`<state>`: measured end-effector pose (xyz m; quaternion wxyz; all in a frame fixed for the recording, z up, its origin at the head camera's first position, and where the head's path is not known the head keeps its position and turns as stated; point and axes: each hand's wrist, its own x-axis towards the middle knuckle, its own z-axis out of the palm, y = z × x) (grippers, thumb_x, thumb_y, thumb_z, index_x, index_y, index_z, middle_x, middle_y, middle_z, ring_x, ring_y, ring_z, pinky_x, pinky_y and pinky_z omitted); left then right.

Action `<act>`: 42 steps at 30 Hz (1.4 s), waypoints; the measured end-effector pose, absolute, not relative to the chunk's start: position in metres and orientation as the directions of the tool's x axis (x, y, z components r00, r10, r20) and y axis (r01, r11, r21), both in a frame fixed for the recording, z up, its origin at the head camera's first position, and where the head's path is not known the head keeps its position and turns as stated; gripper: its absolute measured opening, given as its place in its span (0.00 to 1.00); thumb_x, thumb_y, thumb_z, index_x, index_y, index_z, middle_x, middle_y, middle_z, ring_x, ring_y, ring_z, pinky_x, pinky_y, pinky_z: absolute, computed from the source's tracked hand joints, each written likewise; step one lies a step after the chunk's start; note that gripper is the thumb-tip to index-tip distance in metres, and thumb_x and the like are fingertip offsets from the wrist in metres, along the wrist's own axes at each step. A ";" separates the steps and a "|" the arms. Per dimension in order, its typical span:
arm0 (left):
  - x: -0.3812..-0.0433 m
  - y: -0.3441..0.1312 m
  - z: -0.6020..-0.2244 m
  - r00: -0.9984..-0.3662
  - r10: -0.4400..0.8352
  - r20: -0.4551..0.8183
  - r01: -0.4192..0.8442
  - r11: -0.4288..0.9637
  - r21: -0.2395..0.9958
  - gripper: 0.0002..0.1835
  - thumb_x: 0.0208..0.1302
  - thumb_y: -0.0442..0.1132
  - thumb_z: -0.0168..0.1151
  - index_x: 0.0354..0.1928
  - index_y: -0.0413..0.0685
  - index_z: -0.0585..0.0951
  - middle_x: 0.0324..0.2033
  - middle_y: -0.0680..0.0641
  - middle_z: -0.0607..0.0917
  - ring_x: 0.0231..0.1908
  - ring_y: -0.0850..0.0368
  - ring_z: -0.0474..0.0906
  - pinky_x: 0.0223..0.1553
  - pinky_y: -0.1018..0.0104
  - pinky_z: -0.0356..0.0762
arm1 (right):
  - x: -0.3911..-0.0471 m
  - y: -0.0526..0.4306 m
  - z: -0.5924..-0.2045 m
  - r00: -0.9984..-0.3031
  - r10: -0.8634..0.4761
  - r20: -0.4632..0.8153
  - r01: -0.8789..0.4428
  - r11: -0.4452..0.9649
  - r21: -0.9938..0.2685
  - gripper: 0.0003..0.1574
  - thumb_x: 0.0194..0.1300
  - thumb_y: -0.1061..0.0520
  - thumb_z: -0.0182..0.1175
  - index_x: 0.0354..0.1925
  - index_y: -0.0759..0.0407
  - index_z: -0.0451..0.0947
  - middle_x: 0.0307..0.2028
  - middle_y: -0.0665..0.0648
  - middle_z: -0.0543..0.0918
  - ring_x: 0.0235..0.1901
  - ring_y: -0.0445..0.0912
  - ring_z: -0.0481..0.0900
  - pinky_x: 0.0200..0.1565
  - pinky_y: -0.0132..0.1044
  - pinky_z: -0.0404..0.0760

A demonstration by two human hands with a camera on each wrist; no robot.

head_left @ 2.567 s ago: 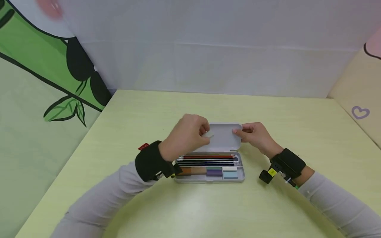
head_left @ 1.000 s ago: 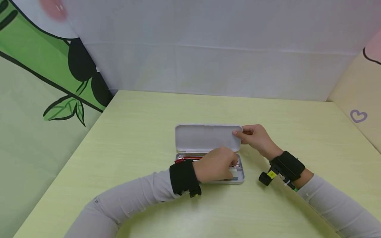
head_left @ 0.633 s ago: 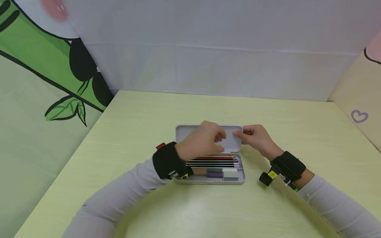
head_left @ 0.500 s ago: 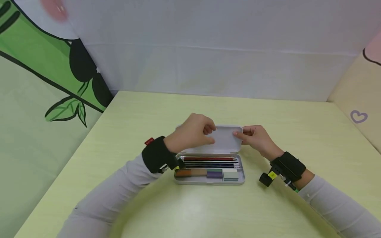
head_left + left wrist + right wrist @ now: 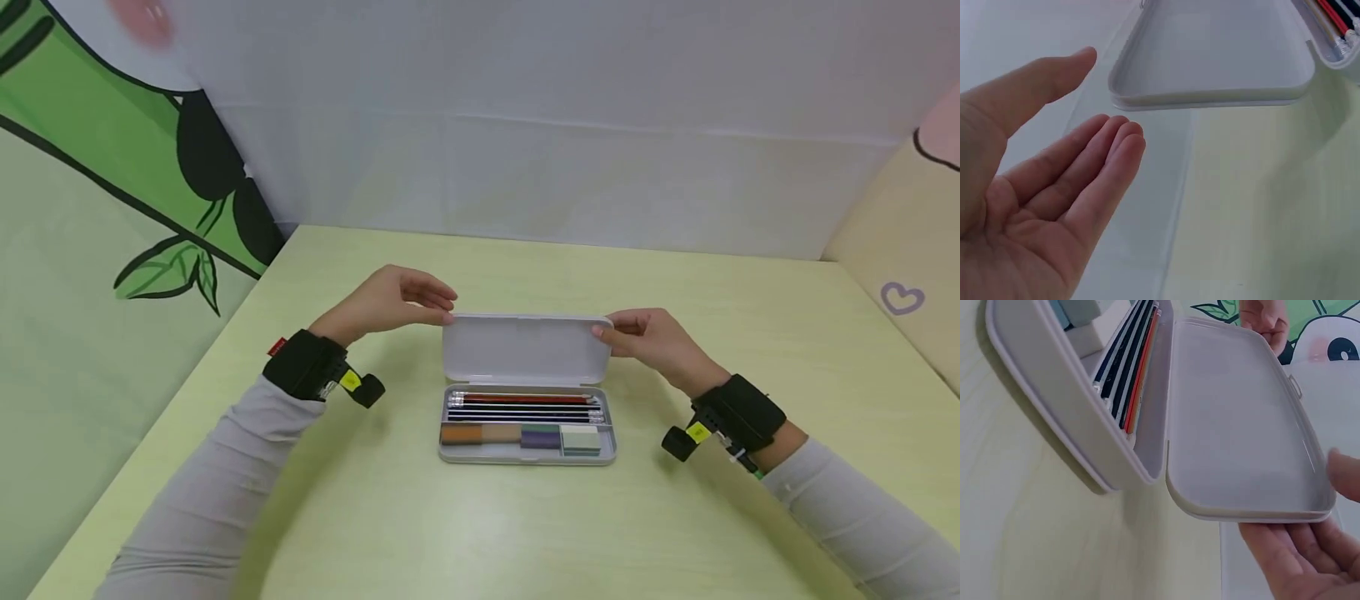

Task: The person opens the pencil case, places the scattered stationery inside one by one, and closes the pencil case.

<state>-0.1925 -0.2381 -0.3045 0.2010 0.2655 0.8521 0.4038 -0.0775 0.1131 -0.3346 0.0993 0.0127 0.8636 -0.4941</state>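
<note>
A pale grey pencil case [image 5: 527,460] lies on the table with its lid [image 5: 527,350] raised. Several pencils [image 5: 525,408] fill its rear compartment. In the front one are an orange-and-tan block [image 5: 480,433], a purple-and-green block [image 5: 540,437] and white erasers [image 5: 580,439]. My right hand [image 5: 652,342] pinches the lid's right edge, thumb on the inner face and fingers behind, as the right wrist view shows. At the lid's upper left corner, my left hand [image 5: 393,302] has thumb and fingers spread; in the left wrist view a gap separates its fingertips [image 5: 1129,134] from the lid.
The light wooden table [image 5: 480,533] ends at a white sheet wall [image 5: 525,167] behind. A green printed panel [image 5: 90,375] borders the left side, and a cream panel [image 5: 900,250] with a heart print stands on the right.
My left hand rose from the case's front compartment, leaving a white eraser there, then moved left across the lid to its left corner. The right hand stays on the lid's edge.
</note>
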 end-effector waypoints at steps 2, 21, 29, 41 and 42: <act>-0.195 -0.243 -0.314 -0.765 0.617 -0.183 0.206 0.504 0.839 0.22 0.57 0.47 0.70 0.53 0.50 0.81 0.48 0.47 0.86 0.50 0.56 0.82 0.58 0.58 0.79 | -0.078 0.113 -0.333 -0.980 -0.059 -0.188 0.136 0.488 -0.862 0.35 0.68 0.39 0.55 0.59 0.64 0.75 0.59 0.65 0.78 0.52 0.50 0.83 0.63 0.50 0.77; -0.196 -0.238 -0.329 -0.762 0.630 -0.148 0.105 0.347 0.932 0.17 0.62 0.42 0.65 0.51 0.40 0.82 0.43 0.49 0.88 0.43 0.58 0.86 0.59 0.52 0.80 | -0.094 0.118 -0.331 -0.963 -0.120 -0.240 0.171 0.414 -0.894 0.34 0.68 0.39 0.55 0.60 0.62 0.74 0.58 0.59 0.79 0.47 0.38 0.82 0.59 0.37 0.81; -0.194 -0.239 -0.327 -0.768 0.621 -0.153 0.120 0.375 0.919 0.18 0.62 0.44 0.66 0.51 0.43 0.83 0.46 0.47 0.88 0.44 0.57 0.85 0.60 0.49 0.79 | -0.093 0.120 -0.328 -0.964 -0.136 -0.230 0.156 0.412 -0.898 0.32 0.69 0.43 0.56 0.61 0.63 0.74 0.56 0.57 0.80 0.46 0.38 0.83 0.57 0.34 0.82; -0.171 -0.233 -0.310 -0.735 0.660 -0.159 0.217 0.450 0.866 0.16 0.61 0.49 0.66 0.49 0.51 0.84 0.45 0.49 0.88 0.46 0.58 0.82 0.56 0.56 0.81 | -0.075 0.114 -0.319 -0.956 -0.238 -0.172 0.021 0.530 -0.848 0.24 0.66 0.44 0.61 0.54 0.55 0.80 0.51 0.54 0.85 0.50 0.42 0.81 0.62 0.47 0.78; -0.168 -0.232 -0.310 -0.722 0.673 -0.161 0.226 0.449 0.864 0.16 0.62 0.49 0.66 0.49 0.51 0.84 0.45 0.50 0.88 0.46 0.58 0.82 0.55 0.55 0.80 | -0.073 0.114 -0.319 -0.951 -0.256 -0.175 0.012 0.534 -0.845 0.23 0.66 0.45 0.61 0.54 0.54 0.80 0.52 0.54 0.85 0.50 0.42 0.81 0.61 0.47 0.78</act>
